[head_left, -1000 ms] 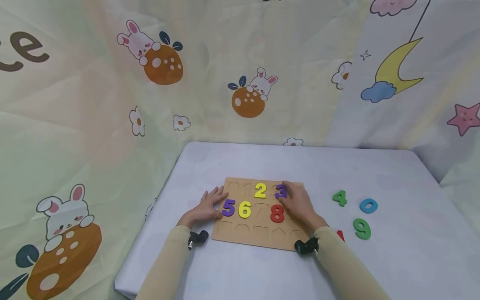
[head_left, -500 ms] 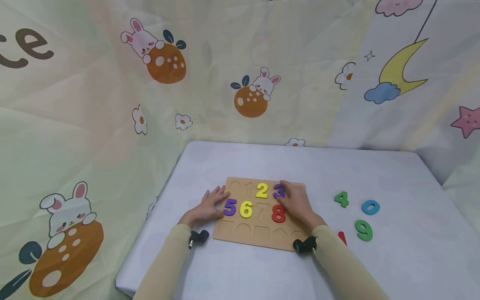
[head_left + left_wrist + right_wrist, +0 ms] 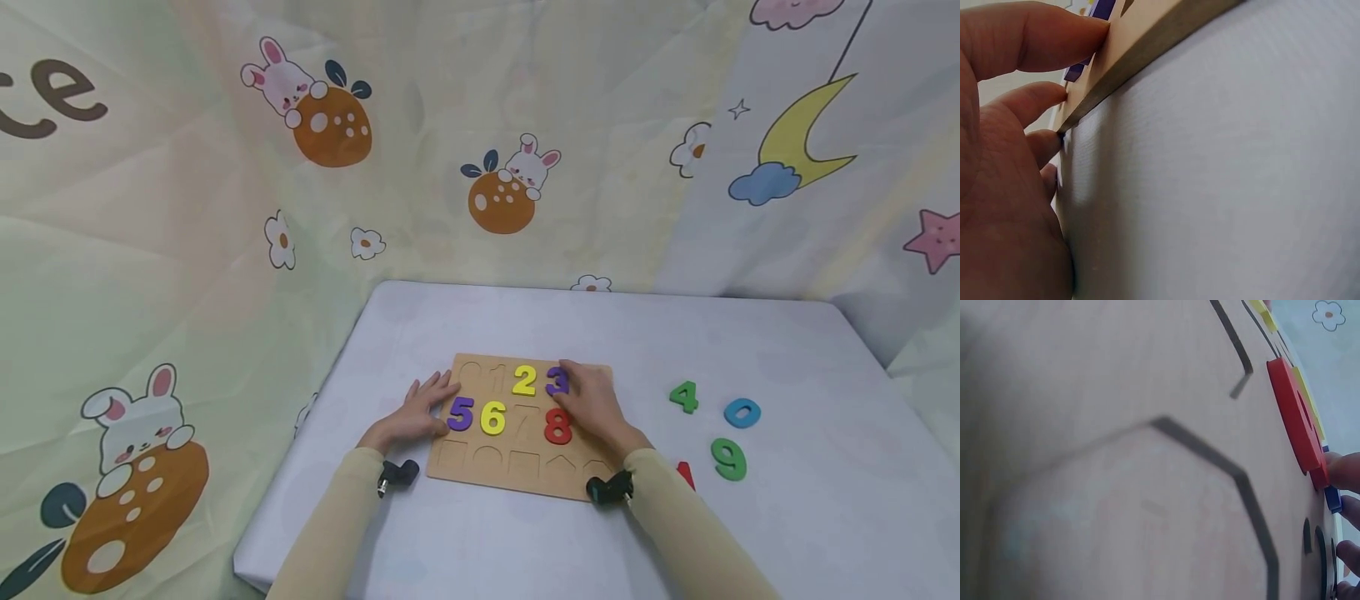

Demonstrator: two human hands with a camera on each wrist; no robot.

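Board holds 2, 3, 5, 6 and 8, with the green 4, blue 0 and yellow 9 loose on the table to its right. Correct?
Nearly. The loose 9 is green, not yellow, as the head view shows. The rest stands: 4 and 0 lie on the table beside the board.

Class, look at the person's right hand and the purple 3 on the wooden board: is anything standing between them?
Nothing visible does. The right hand lies on the board with its fingers against the purple 3; the red 8 sits just below the fingers, beside them, not between. The left hand rests at the board's left edge.
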